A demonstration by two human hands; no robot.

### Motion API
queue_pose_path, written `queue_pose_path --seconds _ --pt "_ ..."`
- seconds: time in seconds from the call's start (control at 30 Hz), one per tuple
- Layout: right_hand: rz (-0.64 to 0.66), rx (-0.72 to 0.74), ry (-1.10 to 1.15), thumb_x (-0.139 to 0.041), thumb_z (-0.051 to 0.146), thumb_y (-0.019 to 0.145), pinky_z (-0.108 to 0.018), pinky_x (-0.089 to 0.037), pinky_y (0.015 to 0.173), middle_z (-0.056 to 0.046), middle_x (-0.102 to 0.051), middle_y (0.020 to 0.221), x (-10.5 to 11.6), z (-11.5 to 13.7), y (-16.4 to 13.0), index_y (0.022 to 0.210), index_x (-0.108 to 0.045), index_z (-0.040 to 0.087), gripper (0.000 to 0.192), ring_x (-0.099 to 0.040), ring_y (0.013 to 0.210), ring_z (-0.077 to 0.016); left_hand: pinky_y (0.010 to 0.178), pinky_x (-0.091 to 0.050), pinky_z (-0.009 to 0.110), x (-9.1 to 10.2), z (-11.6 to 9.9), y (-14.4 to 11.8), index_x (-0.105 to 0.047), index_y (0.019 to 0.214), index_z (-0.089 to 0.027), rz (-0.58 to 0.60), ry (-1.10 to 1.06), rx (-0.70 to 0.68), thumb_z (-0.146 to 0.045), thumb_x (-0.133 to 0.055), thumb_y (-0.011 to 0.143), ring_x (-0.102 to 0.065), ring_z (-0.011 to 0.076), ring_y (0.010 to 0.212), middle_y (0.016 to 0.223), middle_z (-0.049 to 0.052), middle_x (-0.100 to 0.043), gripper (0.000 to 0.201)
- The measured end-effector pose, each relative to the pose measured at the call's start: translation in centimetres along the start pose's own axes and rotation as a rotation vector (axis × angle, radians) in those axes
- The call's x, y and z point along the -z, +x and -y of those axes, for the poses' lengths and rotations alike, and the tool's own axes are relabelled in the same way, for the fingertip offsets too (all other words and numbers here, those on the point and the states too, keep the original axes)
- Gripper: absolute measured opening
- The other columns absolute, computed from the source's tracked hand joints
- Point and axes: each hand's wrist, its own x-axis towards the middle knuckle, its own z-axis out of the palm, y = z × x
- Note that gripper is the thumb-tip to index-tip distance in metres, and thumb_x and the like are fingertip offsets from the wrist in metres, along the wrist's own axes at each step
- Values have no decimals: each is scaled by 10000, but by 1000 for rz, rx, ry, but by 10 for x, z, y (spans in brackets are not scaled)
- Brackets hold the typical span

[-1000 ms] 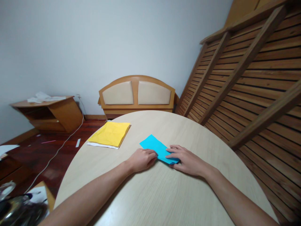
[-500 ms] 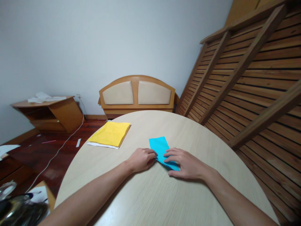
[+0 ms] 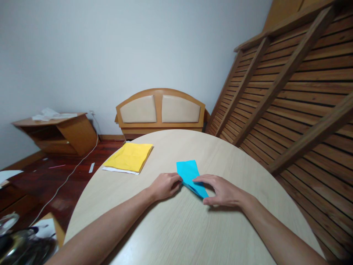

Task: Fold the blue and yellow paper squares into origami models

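A folded strip of blue paper [image 3: 189, 172] lies on the round pale wooden table [image 3: 182, 232], pointing away from me. My left hand [image 3: 164, 186] pinches its near left edge with curled fingers. My right hand [image 3: 222, 190] arches over the near right end, thumb and fingertips gripping the paper and lifting that end slightly off the table. The near end of the strip is hidden under my right fingers.
A stack of yellow paper [image 3: 129, 157] over white sheets lies at the table's far left. Behind the table stand a wooden headboard [image 3: 160, 109] and a slatted bed frame [image 3: 289, 88] leaning at the right. A low wooden cabinet [image 3: 59, 132] and a cable are on the floor at left.
The blue paper has been turned clockwise, from lying slanted to the left to pointing nearly straight away. My right hand has risen from flat on it to an arched grip.
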Motion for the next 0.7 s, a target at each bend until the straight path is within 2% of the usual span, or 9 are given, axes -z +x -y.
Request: queue_pose_path --seconds 0.33,0.5,0.7 --pt "-18 -5 9 -715 626 757 -456 -434 1038 -111 -598 1380 0 -1 -1 1389 -552 231 763 -575 1218 -326 679 -468 250 -4 0 1 -568 891 -186 -46 0 92 -213 -469 927 -616 154 729 818 35 -659 109" --pt "-102 -12 6 -666 476 849 -441 -453 1021 -110 -618 1338 -7 -4 -1 1365 -563 228 581 -585 1191 -294 753 -476 271 -5 1 2 -556 851 -185 -95 7 86 -215 -468 926 -606 179 827 843 57 -636 119" --pt "-262 -42 132 -599 374 914 -403 -483 969 -95 -657 1239 -21 -17 11 1238 -610 220 359 -621 1111 -250 711 -467 283 -6 1 2 -560 893 -182 -61 -9 154 -250 -456 942 -605 181 764 828 58 -639 133"
